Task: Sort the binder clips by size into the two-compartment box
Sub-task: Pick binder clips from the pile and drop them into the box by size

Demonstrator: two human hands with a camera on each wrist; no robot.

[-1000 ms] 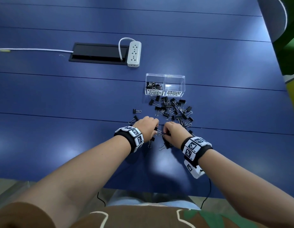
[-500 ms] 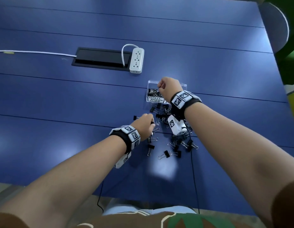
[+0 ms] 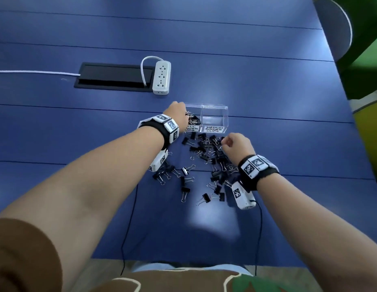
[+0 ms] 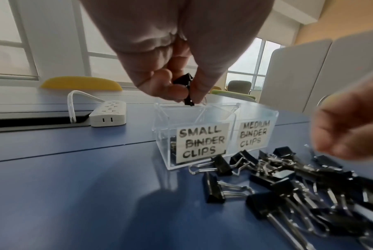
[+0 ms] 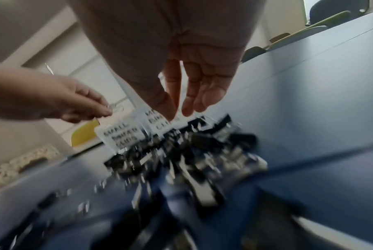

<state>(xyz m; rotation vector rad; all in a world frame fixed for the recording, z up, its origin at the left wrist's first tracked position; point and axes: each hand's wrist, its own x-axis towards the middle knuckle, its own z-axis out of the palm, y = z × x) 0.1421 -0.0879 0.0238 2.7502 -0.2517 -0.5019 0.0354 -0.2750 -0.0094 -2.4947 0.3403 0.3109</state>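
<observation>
With the left hand pinching a small binder clip above the SMALL compartment of the clear box, release it straight down inside the walls, while the right hand, fingers relaxed and empty, hovers over the pile of clips on the worktop.

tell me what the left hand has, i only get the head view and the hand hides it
observer: The left wrist view shows the left hand pinching one black clip between thumb and fingers.
operator: is it in yet
observer: No. The clip hangs just above the open top of the small compartment, not released.
operator: and the other hand, carrying anything
observer: Nothing. In the right wrist view the right hand has loose, straight fingers with nothing between them.
</observation>
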